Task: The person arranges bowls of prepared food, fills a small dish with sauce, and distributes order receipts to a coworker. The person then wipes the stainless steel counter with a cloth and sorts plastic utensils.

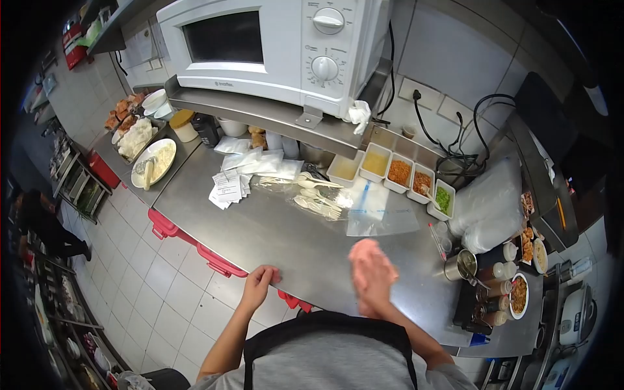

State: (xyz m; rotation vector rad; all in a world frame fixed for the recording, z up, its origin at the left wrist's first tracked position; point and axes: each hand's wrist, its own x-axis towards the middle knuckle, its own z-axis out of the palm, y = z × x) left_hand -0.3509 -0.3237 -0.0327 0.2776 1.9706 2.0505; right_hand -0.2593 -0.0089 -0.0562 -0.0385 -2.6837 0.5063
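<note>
My right hand (373, 289) presses a pink cloth (370, 253) on the steel counter (305, 263); its outline is blurred. My left hand (262, 278) rests at the counter's front edge with its fingers curled, and whether it holds anything is hidden. Beyond my hands lie wooden cutlery (318, 198), a stack of printed paper slips (229, 187), white packets (260, 161) and a clear plastic bag (382, 223).
A microwave (227, 39) stands on a shelf above the counter. Food tubs (398, 172) line the back right, near a metal pot (461, 265) and sauce bottles (499, 288). An oval dish (156, 162) sits left. Another person (49, 224) is far left.
</note>
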